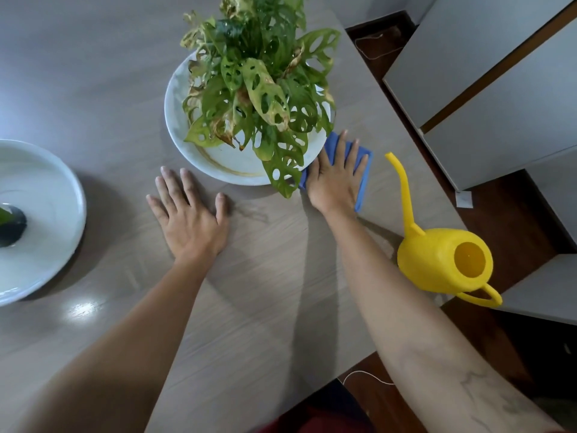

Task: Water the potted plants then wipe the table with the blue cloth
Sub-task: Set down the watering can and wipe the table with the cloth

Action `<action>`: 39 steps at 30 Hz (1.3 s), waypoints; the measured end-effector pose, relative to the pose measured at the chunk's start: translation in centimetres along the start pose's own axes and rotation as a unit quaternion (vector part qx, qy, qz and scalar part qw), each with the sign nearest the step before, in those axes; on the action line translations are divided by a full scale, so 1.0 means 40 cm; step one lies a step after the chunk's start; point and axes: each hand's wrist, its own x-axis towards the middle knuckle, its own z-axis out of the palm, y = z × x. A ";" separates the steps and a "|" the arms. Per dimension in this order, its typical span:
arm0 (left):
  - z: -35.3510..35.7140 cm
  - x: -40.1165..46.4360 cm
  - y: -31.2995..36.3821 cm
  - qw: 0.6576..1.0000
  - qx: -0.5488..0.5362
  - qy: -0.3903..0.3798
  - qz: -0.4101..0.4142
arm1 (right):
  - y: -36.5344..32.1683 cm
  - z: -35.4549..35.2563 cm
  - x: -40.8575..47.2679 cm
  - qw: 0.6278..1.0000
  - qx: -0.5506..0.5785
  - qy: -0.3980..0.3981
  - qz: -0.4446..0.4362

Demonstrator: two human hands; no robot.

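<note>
My right hand [335, 175] lies flat with spread fingers on the folded blue cloth [364, 179], pressing it to the table [265, 276] beside the plant's white plate [218, 160]. A leafy green plant with holed leaves [259, 82] stands on that plate. My left hand [189, 214] rests flat on the table, palm down, holding nothing. A yellow watering can [437, 260] stands at the table's right edge, spout pointing away. A second white plate [46, 220] with a dark pot base and a leaf tip sits at the far left.
The table's right edge runs diagonally past the watering can. Beyond it are grey cabinets [499, 89] and dark wooden floor [505, 220]. A thin white cord [368, 375] lies on the floor near the table's front corner.
</note>
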 end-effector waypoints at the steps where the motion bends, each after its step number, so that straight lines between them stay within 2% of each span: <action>1: 0.001 0.000 0.000 1.000 0.002 0.000 0.001 | -0.008 0.005 -0.026 1.000 0.003 0.003 -0.004; 7: -0.004 -0.012 -0.003 1.000 -0.004 -0.003 0.003 | -0.052 0.046 -0.222 0.998 0.015 0.061 -0.017; 12: -0.006 -0.004 -0.003 1.000 -0.013 -0.004 -0.001 | -0.017 0.061 -0.344 0.995 0.005 0.056 -0.079; 14: -0.007 -0.005 -0.004 1.000 -0.013 -0.006 -0.001 | 0.029 0.051 -0.333 0.998 0.004 0.050 -0.046; 18: -0.003 -0.005 -0.003 1.000 -0.013 -0.003 0.000 | 0.127 0.004 -0.207 0.994 0.019 -0.001 0.109; 20: -0.002 -0.004 -0.003 1.000 -0.011 -0.001 -0.002 | 0.166 -0.014 -0.100 0.984 0.040 0.004 0.176; 22: 0.002 -0.002 0.000 1.000 -0.001 0.003 0.000 | 0.173 -0.024 0.005 0.978 0.041 0.018 0.204; 25: 0.005 0.001 0.000 1.000 0.006 0.001 0.000 | 0.137 -0.029 0.086 0.976 0.037 0.031 0.211; 27: 0.005 -0.001 -0.001 1.000 0.004 0.004 -0.002 | 0.089 -0.021 0.068 0.983 0.050 0.022 0.177; 33: -0.001 -0.003 0.004 1.000 0.005 -0.001 -0.003 | -0.030 0.036 -0.245 0.997 0.036 0.054 0.040; 35: -0.001 -0.002 0.005 1.000 0.004 -0.002 -0.006 | 0.002 0.040 -0.258 0.997 0.031 0.042 0.052; 39: -0.006 -0.005 0.002 1.000 -0.010 -0.003 -0.003 | 0.078 0.002 -0.116 0.985 0.043 0.015 0.168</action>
